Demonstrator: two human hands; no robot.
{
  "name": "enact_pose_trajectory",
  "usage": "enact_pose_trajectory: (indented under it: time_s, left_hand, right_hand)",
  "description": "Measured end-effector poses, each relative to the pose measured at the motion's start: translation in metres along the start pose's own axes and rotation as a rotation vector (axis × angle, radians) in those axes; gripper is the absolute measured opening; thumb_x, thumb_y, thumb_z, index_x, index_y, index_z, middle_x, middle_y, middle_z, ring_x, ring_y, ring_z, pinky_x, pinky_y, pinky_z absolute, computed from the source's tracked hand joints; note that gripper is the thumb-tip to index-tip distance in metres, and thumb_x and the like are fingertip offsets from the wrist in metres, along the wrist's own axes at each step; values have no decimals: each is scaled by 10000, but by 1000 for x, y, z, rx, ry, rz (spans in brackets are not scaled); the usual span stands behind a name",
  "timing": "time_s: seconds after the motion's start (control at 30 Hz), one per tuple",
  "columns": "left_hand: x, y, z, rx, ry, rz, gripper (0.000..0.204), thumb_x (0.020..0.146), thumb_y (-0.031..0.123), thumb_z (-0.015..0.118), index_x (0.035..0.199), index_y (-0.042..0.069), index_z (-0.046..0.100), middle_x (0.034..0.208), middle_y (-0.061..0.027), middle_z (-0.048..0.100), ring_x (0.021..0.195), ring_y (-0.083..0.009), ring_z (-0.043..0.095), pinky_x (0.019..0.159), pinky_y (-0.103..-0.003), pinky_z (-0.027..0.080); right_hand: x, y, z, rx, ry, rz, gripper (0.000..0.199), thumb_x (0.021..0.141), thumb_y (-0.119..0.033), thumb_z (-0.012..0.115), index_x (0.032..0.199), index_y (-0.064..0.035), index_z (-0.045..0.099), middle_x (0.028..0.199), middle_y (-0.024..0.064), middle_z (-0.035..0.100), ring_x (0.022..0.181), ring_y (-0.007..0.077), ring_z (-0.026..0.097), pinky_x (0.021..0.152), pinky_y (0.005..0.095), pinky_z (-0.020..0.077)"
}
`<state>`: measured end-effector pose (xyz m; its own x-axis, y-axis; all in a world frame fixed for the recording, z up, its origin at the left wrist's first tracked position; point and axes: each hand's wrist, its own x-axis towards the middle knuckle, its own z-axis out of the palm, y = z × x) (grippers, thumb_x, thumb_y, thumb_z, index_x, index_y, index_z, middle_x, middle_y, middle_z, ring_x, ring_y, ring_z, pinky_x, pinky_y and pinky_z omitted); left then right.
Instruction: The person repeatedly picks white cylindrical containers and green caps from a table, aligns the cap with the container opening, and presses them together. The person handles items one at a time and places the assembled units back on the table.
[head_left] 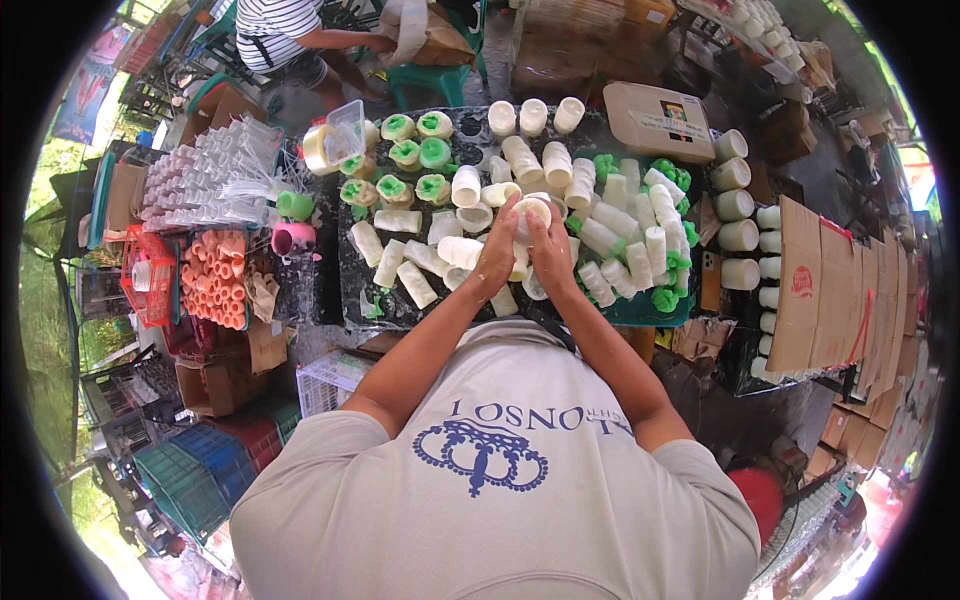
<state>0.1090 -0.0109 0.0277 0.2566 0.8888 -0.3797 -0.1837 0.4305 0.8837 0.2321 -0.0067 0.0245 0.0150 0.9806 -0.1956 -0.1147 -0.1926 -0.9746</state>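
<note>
Between my two palms, above the middle of the dark table (352, 300), is a white cup-like cylinder (536, 208) with a round open top. My left hand (497, 250) presses on its left side, and my right hand (547, 245) closes round the right side. The fingers point away from me and hide much of its body. Many similar white ribbed cylinders lie about my hands; one (466, 187) stands just beyond my left fingertips. Further left, several pale pieces with green ragged tops (393, 188) stand in rows. On the right, white cylinders (601, 237) with green bits lie heaped on a green tray (650, 314).
A beige lidded case (658, 122) and a clear plastic tub (345, 130) sit at the far edge. Orange cylinders (213, 278) and white tubes (215, 175) are stacked at left. Cardboard sheets (820, 290) stand at right. Beyond the table, another person in a striped shirt (275, 35) handles a sack.
</note>
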Motion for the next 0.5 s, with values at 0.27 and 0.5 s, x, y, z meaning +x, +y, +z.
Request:
enact_pose_trajectory:
  time_s: [0.27, 0.5]
  left_hand:
    - [6, -9, -2, -30, -12, -5, 659, 1045, 614, 377, 1597, 296, 209, 1509, -78, 416, 1362, -266, 447, 931, -524, 515]
    - [6, -1, -13, 0, -43, -50, 597, 1068, 600, 255, 1593, 319, 211, 1499, -41, 440, 1406, -245, 422, 883, -456, 555]
  right_hand:
    - [3, 10, -2, -51, -66, -105, 479, 1103, -321, 365, 1494, -52, 432, 1466, 199, 397, 1352, 282, 436, 1144, 373, 343]
    - [8, 19, -8, -42, -168, -68, 517, 1125, -363, 278, 1583, -128, 333, 1556, 105, 396, 1393, 208, 403, 1161, 357, 306]
